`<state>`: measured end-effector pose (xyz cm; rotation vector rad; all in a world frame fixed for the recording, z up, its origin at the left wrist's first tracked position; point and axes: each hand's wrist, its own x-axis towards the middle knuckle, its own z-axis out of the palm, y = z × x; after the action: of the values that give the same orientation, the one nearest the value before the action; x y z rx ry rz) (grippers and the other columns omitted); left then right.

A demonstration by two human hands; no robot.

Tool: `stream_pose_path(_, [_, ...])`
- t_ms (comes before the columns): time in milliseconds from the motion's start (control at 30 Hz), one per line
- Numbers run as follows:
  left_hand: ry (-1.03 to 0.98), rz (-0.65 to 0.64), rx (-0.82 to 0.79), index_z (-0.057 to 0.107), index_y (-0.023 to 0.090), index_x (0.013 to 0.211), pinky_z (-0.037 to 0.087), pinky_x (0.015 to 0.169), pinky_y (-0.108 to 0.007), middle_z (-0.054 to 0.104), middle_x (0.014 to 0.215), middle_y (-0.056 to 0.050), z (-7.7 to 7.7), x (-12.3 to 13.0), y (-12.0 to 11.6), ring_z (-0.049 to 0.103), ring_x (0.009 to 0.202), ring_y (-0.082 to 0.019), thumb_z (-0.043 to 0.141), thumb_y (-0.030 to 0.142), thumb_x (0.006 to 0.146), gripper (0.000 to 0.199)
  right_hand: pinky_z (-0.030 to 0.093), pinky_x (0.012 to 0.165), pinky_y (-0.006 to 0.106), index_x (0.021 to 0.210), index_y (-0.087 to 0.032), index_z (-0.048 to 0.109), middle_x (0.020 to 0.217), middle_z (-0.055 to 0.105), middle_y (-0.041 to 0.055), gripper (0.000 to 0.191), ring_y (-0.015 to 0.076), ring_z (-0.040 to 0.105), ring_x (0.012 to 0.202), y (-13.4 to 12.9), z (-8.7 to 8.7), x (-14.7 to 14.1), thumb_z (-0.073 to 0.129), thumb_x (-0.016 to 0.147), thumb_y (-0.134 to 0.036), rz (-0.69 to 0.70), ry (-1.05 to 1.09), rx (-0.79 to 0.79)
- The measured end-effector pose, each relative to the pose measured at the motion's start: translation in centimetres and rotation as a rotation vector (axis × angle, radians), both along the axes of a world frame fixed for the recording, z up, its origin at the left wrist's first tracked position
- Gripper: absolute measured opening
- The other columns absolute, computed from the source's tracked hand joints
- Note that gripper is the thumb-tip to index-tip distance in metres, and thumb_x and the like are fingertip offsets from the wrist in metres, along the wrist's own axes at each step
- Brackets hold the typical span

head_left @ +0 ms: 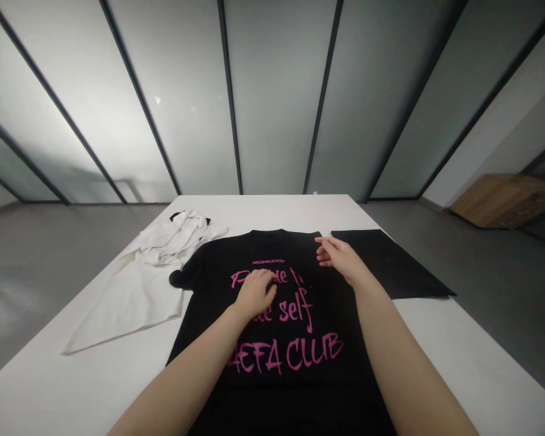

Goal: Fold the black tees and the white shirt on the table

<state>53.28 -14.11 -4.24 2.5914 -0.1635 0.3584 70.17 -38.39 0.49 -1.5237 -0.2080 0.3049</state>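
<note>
A black T-shirt with pink lettering lies spread out on the white table, its collar towards the far end. Over the upper lettering is my left hand, fingers loosely bent and thumb apart, holding nothing; whether it touches the cloth I cannot tell. My right hand is by the shirt's right shoulder, fingers apart and nothing in them. On the left, the shirt's short sleeve lies out to the side with its end bunched. My right forearm hides the right edge and sleeve area.
A crumpled white garment lies left of the shirt, with a bit of black cloth behind it. A flat black folded piece lies to the right. Frosted glass panels stand beyond the table; a wooden cabinet is at far right.
</note>
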Motion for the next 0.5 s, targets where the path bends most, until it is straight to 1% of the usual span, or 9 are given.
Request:
stream_pose_path(67, [0.001,0.002,0.013,0.069,0.025,0.125,0.051,0.103,-0.045,0.072,0.122,-0.008,0.0,-0.1,-0.1,0.065,0.114,-0.027,0.058,0.022,0.096,0.031,0.062,0.066,0.028,0.108,-0.023,0.077,0.083,0.072,0.0027,0.017,0.0169,0.068,0.073,-0.1,-1.1,0.7,0.069,0.093,-0.022,-0.096,-0.041,-0.064])
stream_pose_path(133, [-0.002,-0.011,0.023,0.067,0.026,0.127,0.051,0.104,-0.045,0.071,0.124,-0.008,0.0,-0.1,-0.2,0.064,0.115,-0.027,0.058,0.021,0.096,0.033,0.062,0.090,0.038,0.109,-0.024,0.077,0.099,0.076,0.0056,0.020,0.0215,0.072,0.095,-0.1,-2.6,1.1,0.069,0.090,-0.022,-0.128,-0.158,-0.235])
stream_pose_path(167, [-0.004,-0.020,0.026,0.067,0.026,0.126,0.051,0.104,-0.044,0.071,0.124,-0.008,-0.1,-0.1,-0.3,0.064,0.116,-0.027,0.059,0.021,0.095,0.032,0.057,0.103,0.043,0.112,-0.024,0.077,0.112,0.076,0.0076,0.024,0.0246,0.070,0.110,-0.1,-3.3,1.2,0.070,0.089,-0.023,-0.117,-0.236,-0.354])
stream_pose_path(233, [-0.011,-0.030,0.026,0.068,0.026,0.124,0.050,0.105,-0.044,0.071,0.124,-0.007,-0.2,-0.1,-0.3,0.064,0.117,-0.027,0.060,0.021,0.095,0.030,0.039,0.122,0.051,0.121,-0.024,0.075,0.139,0.069,0.0108,0.033,0.0305,0.056,0.139,0.0,-4.9,1.1,0.073,0.088,-0.025,-0.062,-0.377,-0.627])
stream_pose_path(267, [-0.014,-0.033,0.025,0.068,0.026,0.123,0.050,0.106,-0.044,0.071,0.125,-0.007,-0.2,-0.1,-0.3,0.063,0.118,-0.027,0.060,0.021,0.095,0.030,0.031,0.126,0.054,0.127,-0.024,0.073,0.150,0.062,0.0118,0.039,0.0331,0.047,0.148,0.1,-5.6,0.9,0.073,0.089,-0.028,-0.026,-0.419,-0.760])
stream_pose_path(333, [-0.017,-0.035,0.024,0.068,0.025,0.122,0.049,0.107,-0.044,0.070,0.125,-0.007,-0.4,-0.1,-0.3,0.063,0.119,-0.027,0.060,0.021,0.095,0.028,0.021,0.128,0.059,0.141,-0.025,0.066,0.164,0.048,0.0128,0.048,0.0370,0.033,0.157,0.3,-6.7,0.5,0.070,0.094,-0.036,0.039,-0.455,-0.977])
stream_pose_path(367, [-0.017,-0.035,0.026,0.068,0.025,0.122,0.049,0.108,-0.044,0.070,0.126,-0.007,-0.5,-0.1,-0.3,0.062,0.119,-0.027,0.060,0.021,0.095,0.028,0.019,0.128,0.060,0.146,-0.025,0.062,0.168,0.043,0.0129,0.052,0.0379,0.029,0.159,0.4,-7.0,0.4,0.067,0.097,-0.041,0.063,-0.465,-1.053])
stream_pose_path(433, [-0.013,-0.032,0.035,0.069,0.025,0.120,0.049,0.107,-0.045,0.069,0.125,-0.007,-0.6,-0.1,-0.3,0.062,0.119,-0.027,0.061,0.021,0.096,0.026,0.019,0.128,0.060,0.154,-0.027,0.055,0.172,0.036,0.0133,0.058,0.0387,0.025,0.160,0.7,-7.3,0.3,0.062,0.101,-0.050,0.084,-0.486,-1.143])
stream_pose_path(500, [-0.014,-0.027,0.045,0.069,0.025,0.119,0.049,0.107,-0.045,0.069,0.125,-0.007,-0.8,-0.1,-0.3,0.061,0.118,-0.027,0.062,0.021,0.095,0.025,0.022,0.126,0.062,0.156,-0.029,0.052,0.172,0.035,0.0135,0.063,0.0407,0.027,0.159,1.0,-7.2,0.7,0.061,0.100,-0.056,0.076,-0.485,-1.188])
